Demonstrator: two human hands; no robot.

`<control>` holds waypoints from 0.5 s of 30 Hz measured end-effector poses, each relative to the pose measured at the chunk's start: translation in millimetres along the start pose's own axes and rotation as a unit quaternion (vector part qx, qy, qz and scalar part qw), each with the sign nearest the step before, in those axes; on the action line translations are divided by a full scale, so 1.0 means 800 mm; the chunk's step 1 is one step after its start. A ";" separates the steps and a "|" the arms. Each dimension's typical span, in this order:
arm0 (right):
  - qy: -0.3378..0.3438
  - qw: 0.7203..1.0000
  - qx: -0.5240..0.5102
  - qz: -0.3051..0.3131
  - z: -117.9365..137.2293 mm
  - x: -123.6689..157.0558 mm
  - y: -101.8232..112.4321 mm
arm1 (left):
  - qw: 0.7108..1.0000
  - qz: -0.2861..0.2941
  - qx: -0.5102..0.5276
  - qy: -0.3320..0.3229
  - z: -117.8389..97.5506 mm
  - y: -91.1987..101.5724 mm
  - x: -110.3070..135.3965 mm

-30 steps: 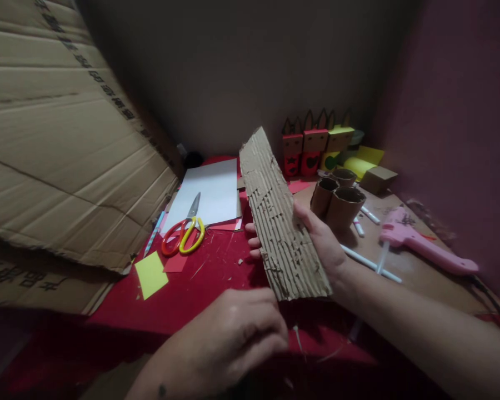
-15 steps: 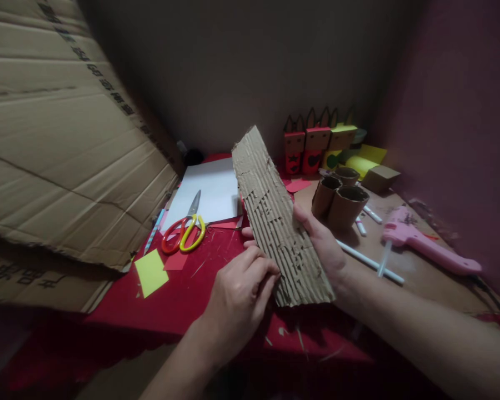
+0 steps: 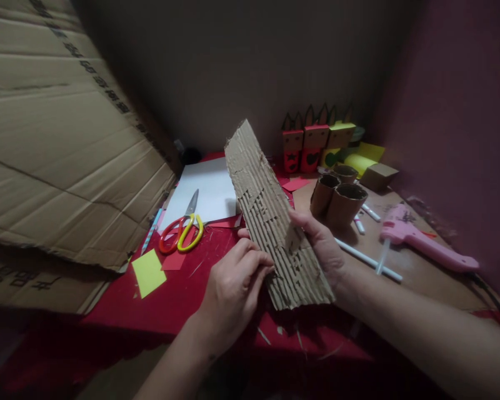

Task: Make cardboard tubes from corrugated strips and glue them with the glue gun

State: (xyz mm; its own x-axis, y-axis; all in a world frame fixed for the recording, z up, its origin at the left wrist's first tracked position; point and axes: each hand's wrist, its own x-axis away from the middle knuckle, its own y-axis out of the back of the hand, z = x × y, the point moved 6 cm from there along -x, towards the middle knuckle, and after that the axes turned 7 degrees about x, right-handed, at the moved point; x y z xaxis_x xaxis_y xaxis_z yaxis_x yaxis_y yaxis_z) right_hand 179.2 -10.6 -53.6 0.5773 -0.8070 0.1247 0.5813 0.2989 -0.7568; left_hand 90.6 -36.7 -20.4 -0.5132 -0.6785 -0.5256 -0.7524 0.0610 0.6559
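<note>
A long strip of corrugated cardboard [image 3: 270,222] is held up at a slant over the red-covered table [image 3: 150,311], its ridges bare and torn in places. My right hand [image 3: 320,244] grips it from the right and underneath, thumb along the edge. At the lower left edge, my left hand [image 3: 235,286] has its fingers pinched closed against the cardboard. Left of the strip, scissors [image 3: 187,228] with one red and one yellow handle lie partly on a white sheet [image 3: 214,186].
A large cardboard sheet [image 3: 66,144] leans at the left. On the right are a pink glue gun [image 3: 425,239], cardboard tubes [image 3: 345,205] and a white stick [image 3: 369,260]. Red and yellow figures [image 3: 315,147] stand at the back. A yellow paper piece [image 3: 149,273] lies front left.
The cardboard strip and both hands have shifted slightly left in the view. My left hand stays pinched at the lower left edge, and the right hand's grip is unchanged.
</note>
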 end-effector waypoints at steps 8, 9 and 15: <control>-0.037 0.996 0.054 -0.056 -0.004 0.000 0.018 | 0.998 0.013 -0.060 0.004 0.009 0.000 0.009; -0.017 0.994 0.081 -0.072 -0.002 -0.002 0.021 | 0.999 0.005 -0.044 0.019 0.012 0.004 0.010; 0.019 0.988 0.135 -0.078 -0.007 -0.008 0.015 | 0.989 -0.071 0.035 0.124 0.029 0.033 0.019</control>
State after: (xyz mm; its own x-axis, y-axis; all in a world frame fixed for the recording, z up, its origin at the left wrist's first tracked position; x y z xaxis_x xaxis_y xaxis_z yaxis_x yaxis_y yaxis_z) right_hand 179.5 -4.8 -66.8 0.4506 -0.8705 0.1980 0.7960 0.2913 -0.5306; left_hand 53.7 -28.5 -23.5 -0.2890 -0.8420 -0.4556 -0.8411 -0.0040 0.5409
